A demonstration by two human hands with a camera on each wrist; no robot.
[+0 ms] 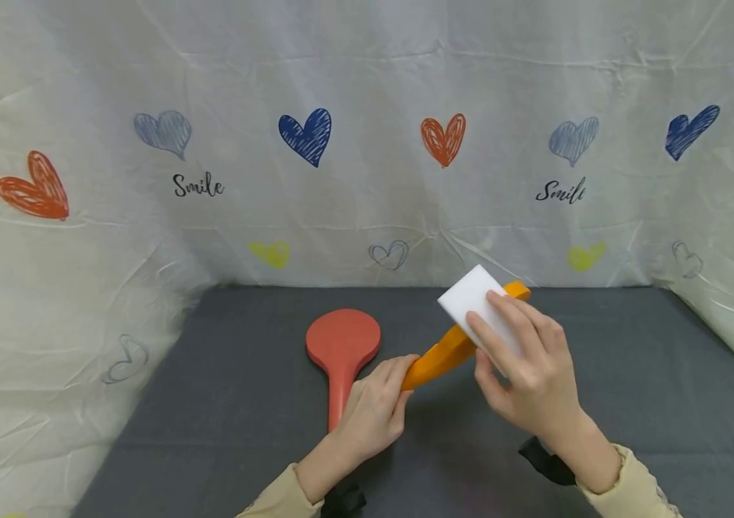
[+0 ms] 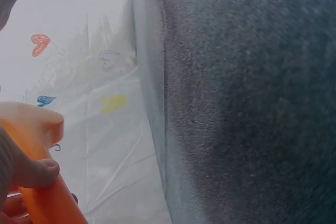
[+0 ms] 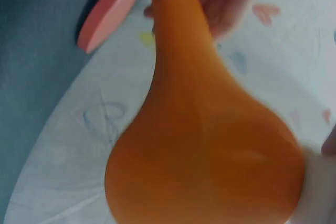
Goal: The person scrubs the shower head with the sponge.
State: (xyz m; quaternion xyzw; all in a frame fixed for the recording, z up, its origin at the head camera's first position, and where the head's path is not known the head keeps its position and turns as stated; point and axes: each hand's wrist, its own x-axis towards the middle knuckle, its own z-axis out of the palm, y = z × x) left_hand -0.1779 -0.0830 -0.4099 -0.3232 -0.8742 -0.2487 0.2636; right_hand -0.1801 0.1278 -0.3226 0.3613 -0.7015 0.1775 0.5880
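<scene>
half the orange paddle (image 1: 447,347) hides under the sponge (image 1: 473,302).

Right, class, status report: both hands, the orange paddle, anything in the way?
Left hand grips orange paddle by its handle, held off the table. Right hand presses white sponge on its blade. Red paddle lies flat to the left, apart, nothing blocking.

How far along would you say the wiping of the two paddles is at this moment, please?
Nothing plainly looks finished. In hand: the left hand grips the orange paddle by its handle, lifted off the grey mat, while the right hand presses a white sponge on its blade. Probably left: the red paddle lies untouched on the mat.
</scene>
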